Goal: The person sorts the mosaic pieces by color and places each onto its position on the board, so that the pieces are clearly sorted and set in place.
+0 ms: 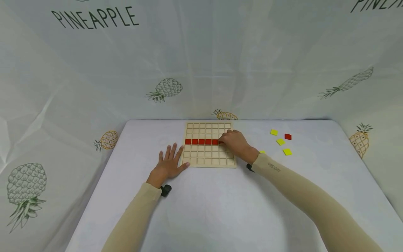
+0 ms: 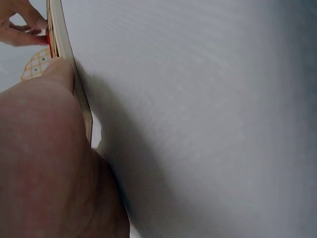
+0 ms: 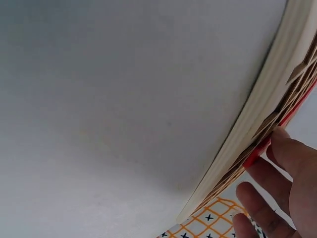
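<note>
Red tile pinched by right hand, at the end of the red row on wooden grid board, between both hands; left hand spread, thumb touching board. Possible fault: tile, if tilted, jams or nudges row.

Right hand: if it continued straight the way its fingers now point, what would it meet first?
The right hand would probably first meet the row of red tiles on the board, just to its left; its exact height is hard to judge.
</note>
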Available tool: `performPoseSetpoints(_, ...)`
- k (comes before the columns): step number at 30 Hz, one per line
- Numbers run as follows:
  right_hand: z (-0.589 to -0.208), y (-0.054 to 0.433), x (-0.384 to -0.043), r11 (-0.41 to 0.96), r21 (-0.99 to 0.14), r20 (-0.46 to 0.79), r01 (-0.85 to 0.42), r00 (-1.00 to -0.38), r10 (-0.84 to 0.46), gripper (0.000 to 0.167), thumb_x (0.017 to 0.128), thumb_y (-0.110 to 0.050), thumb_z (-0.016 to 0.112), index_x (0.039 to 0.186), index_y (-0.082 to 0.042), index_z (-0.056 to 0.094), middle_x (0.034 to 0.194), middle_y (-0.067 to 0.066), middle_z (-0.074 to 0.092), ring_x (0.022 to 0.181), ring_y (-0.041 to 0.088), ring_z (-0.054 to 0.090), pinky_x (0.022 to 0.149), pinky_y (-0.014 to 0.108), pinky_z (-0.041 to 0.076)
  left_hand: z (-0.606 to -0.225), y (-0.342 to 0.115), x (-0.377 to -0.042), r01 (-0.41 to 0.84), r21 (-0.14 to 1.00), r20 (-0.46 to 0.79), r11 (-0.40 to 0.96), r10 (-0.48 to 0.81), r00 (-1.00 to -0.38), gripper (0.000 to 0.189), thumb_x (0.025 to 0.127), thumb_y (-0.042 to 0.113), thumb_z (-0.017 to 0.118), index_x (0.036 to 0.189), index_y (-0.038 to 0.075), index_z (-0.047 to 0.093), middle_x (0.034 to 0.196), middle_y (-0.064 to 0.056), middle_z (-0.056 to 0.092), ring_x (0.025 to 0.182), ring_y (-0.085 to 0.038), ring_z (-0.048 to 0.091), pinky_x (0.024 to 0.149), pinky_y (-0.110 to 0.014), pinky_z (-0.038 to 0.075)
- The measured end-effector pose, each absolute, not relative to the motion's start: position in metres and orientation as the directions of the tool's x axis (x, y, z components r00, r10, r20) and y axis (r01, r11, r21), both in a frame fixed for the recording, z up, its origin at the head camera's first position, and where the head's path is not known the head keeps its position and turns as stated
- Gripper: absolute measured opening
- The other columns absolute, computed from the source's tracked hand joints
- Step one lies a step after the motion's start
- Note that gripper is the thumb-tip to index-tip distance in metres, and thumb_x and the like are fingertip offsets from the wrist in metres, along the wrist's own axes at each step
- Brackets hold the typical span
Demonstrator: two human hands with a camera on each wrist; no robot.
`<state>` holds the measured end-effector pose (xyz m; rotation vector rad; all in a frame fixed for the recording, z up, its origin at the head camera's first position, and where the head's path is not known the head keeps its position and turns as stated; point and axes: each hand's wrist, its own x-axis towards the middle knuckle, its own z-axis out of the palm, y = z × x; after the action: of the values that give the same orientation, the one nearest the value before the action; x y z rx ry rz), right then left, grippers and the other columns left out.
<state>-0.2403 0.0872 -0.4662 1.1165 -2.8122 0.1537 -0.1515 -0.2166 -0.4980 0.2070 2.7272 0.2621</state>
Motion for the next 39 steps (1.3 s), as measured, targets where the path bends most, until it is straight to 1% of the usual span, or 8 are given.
performPoseSetpoints(6, -0.464, 0.094, -0.23, 0.736, 0.019, 0.091, -0.677, -0.732, -0.676, 0.026, 0.096, -0.011, 0.078, 0.121, -0.014, 0.08, 0.124, 0.002, 0.078, 0.107, 0.026, 0.071, 0.09, 0.042, 0.059, -0.494, -0.215, -0.152, 0.114, 0.222, -0.361, 0.968, 0.19, -0.913, 0.089, 0.108, 0.062, 0.041, 0.172, 0.012, 0.004, 0.176, -0.02, -0.011, 0.162, -0.045, -0.009, 0.125, -0.07, -0.003)
performPoseSetpoints(11, -0.463, 0.107, -0.222, 0.75, -0.011, 0.115, -0.662, -0.746, -0.656, 0.031, 0.096, -0.012, 0.077, 0.128, -0.011, 0.077, 0.133, 0.007, 0.074, 0.117, 0.029, 0.07, 0.096, 0.048, 0.058, -0.495, -0.214, -0.153, 0.114, 0.226, -0.358, 0.967, 0.191, -0.914, 0.088, 0.108, 0.062, 0.041, 0.172, 0.012, 0.004, 0.176, -0.021, -0.01, 0.162, -0.045, -0.01, 0.125, -0.069, -0.003)
performPoseSetpoints(17, -0.461, 0.132, -0.217, 0.769, -0.034, 0.162, -0.638, -0.763, -0.626, 0.033, 0.093, -0.015, 0.082, 0.126, -0.013, 0.077, 0.135, 0.01, 0.073, 0.117, 0.031, 0.07, 0.096, 0.049, 0.058, -0.491, -0.212, -0.152, 0.103, 0.216, -0.385, 0.971, 0.182, -0.905, 0.087, 0.109, 0.06, 0.04, 0.171, 0.012, 0.001, 0.176, -0.02, -0.013, 0.162, -0.043, -0.012, 0.126, -0.068, -0.005)
performPoseSetpoints(21, -0.46, 0.153, -0.215, 0.794, -0.026, 0.159, -0.607, -0.787, -0.596, 0.039, 0.093, -0.014, 0.083, 0.13, -0.009, 0.076, 0.137, 0.011, 0.072, 0.119, 0.032, 0.07, 0.098, 0.051, 0.057, -0.487, -0.21, -0.151, 0.097, 0.214, -0.385, 0.972, 0.176, -0.906, 0.086, 0.109, 0.057, 0.043, 0.171, 0.01, 0.006, 0.177, -0.022, -0.008, 0.162, -0.044, -0.009, 0.126, -0.067, -0.003)
performPoseSetpoints(23, -0.459, 0.165, -0.213, 0.804, -0.029, 0.163, -0.594, -0.796, -0.582, 0.04, 0.092, -0.013, 0.084, 0.131, -0.007, 0.075, 0.137, 0.012, 0.071, 0.119, 0.033, 0.07, 0.099, 0.052, 0.057, -0.49, -0.211, -0.151, 0.102, 0.215, -0.372, 0.971, 0.178, -0.911, 0.087, 0.109, 0.06, 0.043, 0.171, 0.01, 0.008, 0.177, -0.022, -0.006, 0.162, -0.045, -0.007, 0.126, -0.068, -0.002)
performPoseSetpoints(28, -0.459, 0.198, -0.211, 0.821, -0.045, 0.2, -0.569, -0.81, -0.551, 0.04, 0.09, -0.009, 0.085, 0.128, -0.004, 0.076, 0.136, 0.016, 0.072, 0.117, 0.036, 0.07, 0.096, 0.052, 0.058, -0.498, -0.215, -0.152, 0.105, 0.2, -0.369, 0.974, 0.175, -0.913, 0.09, 0.107, 0.063, 0.041, 0.171, 0.012, 0.004, 0.176, -0.022, -0.01, 0.162, -0.045, -0.009, 0.126, -0.068, -0.003)
performPoseSetpoints(34, -0.457, 0.239, -0.21, 0.851, -0.058, 0.221, -0.522, -0.838, -0.499, 0.039, 0.089, -0.006, 0.083, 0.128, -0.002, 0.075, 0.134, 0.02, 0.071, 0.119, 0.042, 0.068, 0.098, 0.061, 0.055, -0.499, -0.216, -0.152, 0.101, 0.215, -0.358, 0.971, 0.175, -0.917, 0.09, 0.107, 0.063, 0.043, 0.171, 0.012, 0.006, 0.176, -0.021, -0.009, 0.162, -0.045, -0.009, 0.125, -0.07, -0.003)
performPoseSetpoints(39, -0.457, 0.269, -0.21, 0.886, -0.042, 0.221, -0.462, -0.869, -0.443, 0.04, 0.09, -0.006, 0.082, 0.129, 0.0, 0.074, 0.134, 0.022, 0.07, 0.117, 0.043, 0.068, 0.097, 0.062, 0.054, -0.502, -0.216, -0.153, 0.114, 0.203, -0.346, 0.973, 0.18, -0.921, 0.089, 0.107, 0.063, 0.041, 0.171, 0.011, 0.006, 0.177, -0.022, -0.008, 0.162, -0.046, -0.007, 0.125, -0.071, -0.001)
